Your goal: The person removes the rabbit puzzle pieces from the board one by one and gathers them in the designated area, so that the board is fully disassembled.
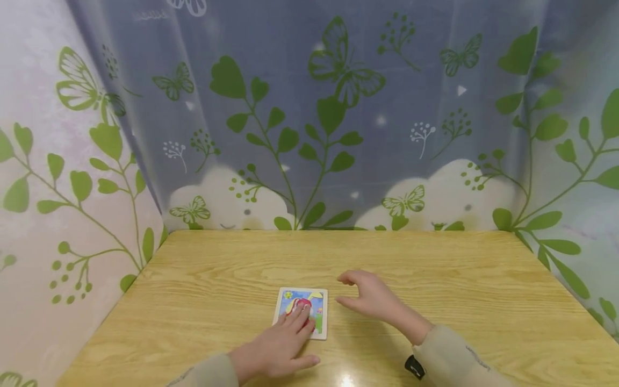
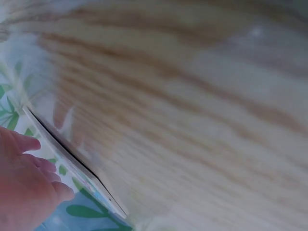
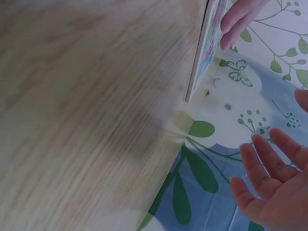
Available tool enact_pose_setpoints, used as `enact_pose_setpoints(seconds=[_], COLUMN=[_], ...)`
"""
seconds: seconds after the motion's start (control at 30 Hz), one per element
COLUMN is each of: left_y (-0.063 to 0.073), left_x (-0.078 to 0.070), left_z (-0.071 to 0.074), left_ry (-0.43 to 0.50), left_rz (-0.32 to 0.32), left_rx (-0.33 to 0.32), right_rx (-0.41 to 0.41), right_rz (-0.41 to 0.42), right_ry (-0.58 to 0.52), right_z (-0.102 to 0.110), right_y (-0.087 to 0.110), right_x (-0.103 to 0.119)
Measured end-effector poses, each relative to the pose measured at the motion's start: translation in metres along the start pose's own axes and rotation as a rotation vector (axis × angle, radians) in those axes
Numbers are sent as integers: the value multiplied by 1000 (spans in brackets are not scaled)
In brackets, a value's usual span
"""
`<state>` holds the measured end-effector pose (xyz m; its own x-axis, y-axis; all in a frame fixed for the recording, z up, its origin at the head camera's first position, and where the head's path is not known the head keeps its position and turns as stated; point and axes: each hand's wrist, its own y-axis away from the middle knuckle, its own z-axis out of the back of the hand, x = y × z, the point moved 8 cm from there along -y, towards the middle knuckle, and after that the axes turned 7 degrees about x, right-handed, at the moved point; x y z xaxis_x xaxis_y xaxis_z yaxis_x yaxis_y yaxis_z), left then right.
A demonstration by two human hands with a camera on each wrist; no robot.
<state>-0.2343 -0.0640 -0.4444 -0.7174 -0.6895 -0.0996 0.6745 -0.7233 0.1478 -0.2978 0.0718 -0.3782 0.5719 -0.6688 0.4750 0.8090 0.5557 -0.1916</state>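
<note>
A small square picture board (image 1: 317,316) with a white border lies flat on the wooden table. Its picture has a blue ground, a red and yellow figure and some green. My left hand (image 1: 278,346) rests over its lower part with fingers extended, hiding some of the picture. From the side, the left wrist view shows the thin edge of the board (image 2: 79,168) beside the fingers (image 2: 45,175). To the right of the board, my right hand (image 1: 369,295) hovers with nothing in it, thumb and fingers apart. Relaxed, slightly bent fingers of the right hand (image 3: 274,175) show in the right wrist view.
The wood-grain table (image 1: 232,263) runs back to a hanging cloth (image 1: 290,129) printed with leaves and butterflies. More printed cloth (image 1: 38,226) covers the left side. A black band (image 1: 414,367) sits at the right cuff.
</note>
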Motion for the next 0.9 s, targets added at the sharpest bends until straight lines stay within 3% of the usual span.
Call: enact_pose_setpoints(seconds=[0.2,0.47,0.73,0.9], left_y=[-1,-4,-5,-3], left_x=[0,-5,-14,-13], left_z=[-6,-8,-3,-6], left_ry=[28,41,-4,20], left_rz=[41,40,19,38], left_rx=[82,99,84,111], right_rx=[61,149,225,307], right_rz=[12,40,58,74], right_ry=[-37,-69,-80,-157], right_z=[-12,-29,-47,-63], right_y=[-20,-39,-52,-64], right_x=[3,6,13,18])
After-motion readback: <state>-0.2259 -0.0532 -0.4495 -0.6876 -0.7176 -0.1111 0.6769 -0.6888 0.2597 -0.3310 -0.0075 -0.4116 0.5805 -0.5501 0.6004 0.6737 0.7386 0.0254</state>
